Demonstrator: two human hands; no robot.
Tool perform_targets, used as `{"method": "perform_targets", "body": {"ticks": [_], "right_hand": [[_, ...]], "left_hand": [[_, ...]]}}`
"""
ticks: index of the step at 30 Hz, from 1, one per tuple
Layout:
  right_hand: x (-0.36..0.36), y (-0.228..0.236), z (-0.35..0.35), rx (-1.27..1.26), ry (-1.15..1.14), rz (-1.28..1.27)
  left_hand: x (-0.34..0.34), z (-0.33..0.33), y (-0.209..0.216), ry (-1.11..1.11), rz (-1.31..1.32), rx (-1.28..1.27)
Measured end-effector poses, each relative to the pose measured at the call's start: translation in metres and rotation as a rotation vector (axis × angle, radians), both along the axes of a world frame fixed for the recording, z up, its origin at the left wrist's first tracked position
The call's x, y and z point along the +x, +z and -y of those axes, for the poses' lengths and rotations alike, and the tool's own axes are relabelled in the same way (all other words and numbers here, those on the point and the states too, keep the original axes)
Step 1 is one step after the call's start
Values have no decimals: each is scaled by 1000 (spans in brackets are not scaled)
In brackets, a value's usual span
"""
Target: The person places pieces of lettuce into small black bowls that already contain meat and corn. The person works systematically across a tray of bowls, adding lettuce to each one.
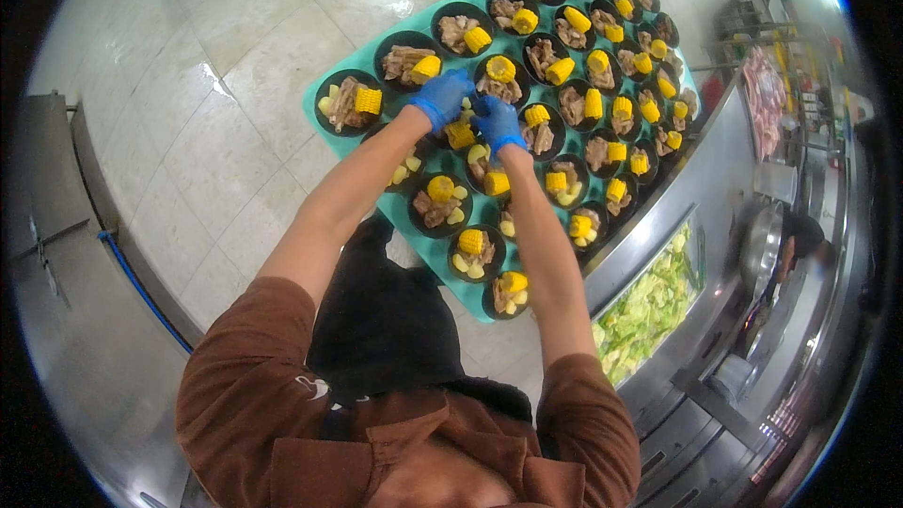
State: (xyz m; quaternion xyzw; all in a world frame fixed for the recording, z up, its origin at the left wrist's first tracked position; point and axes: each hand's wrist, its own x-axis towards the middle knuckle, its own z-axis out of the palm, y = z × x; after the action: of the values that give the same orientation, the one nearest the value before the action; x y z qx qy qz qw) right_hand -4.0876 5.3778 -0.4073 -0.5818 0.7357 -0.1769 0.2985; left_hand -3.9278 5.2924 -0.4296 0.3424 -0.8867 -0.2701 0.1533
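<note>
Both my hands wear blue gloves and reach over a black bowl in the near left part of a green tabletop point(435, 252). My left hand point(444, 99) is above the bowl's far left side, fingers curled down. My right hand point(499, 122) is close beside it, its fingers bent together toward the left hand. Whatever they hold is too small or hidden to make out. Under them a piece of corn cob point(459, 135) shows in the bowl, partly covered by the hands. Pale yellow chunks lie in the neighbouring bowl point(439, 205) with meat and corn.
Rows of black bowls with meat pieces and corn cover the tabletop; several near ones also hold pale chunks. On the right, a steel counter point(705, 150) bears chopped green leaves point(647, 312). Raw meat point(764, 99) lies farther back. A steel cabinet point(89, 320) stands at the left.
</note>
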Motion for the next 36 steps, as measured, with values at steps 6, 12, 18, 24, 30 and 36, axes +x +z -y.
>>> {"method": "perform_targets", "body": {"ticks": [6, 12, 18, 24, 30, 36], "right_hand": [[3, -14, 2, -54, 48, -36], [-4, -15, 7, 3, 134, -153], [-3, -59, 18, -122, 165, -283], [-15, -1, -22, -119, 132, -229], [-97, 107, -172, -441, -140, 332], [-305, 156, -412, -316, -556, 309]], "left_hand": [[22, 7, 39, 183, -246, -44], [47, -23, 88, 277, -404, -72], [66, -72, 116, 294, -425, 88], [30, -115, 162, 261, -395, 125], [-66, -199, 216, 155, -514, 240], [-178, -341, 218, -46, -398, 400]]}}
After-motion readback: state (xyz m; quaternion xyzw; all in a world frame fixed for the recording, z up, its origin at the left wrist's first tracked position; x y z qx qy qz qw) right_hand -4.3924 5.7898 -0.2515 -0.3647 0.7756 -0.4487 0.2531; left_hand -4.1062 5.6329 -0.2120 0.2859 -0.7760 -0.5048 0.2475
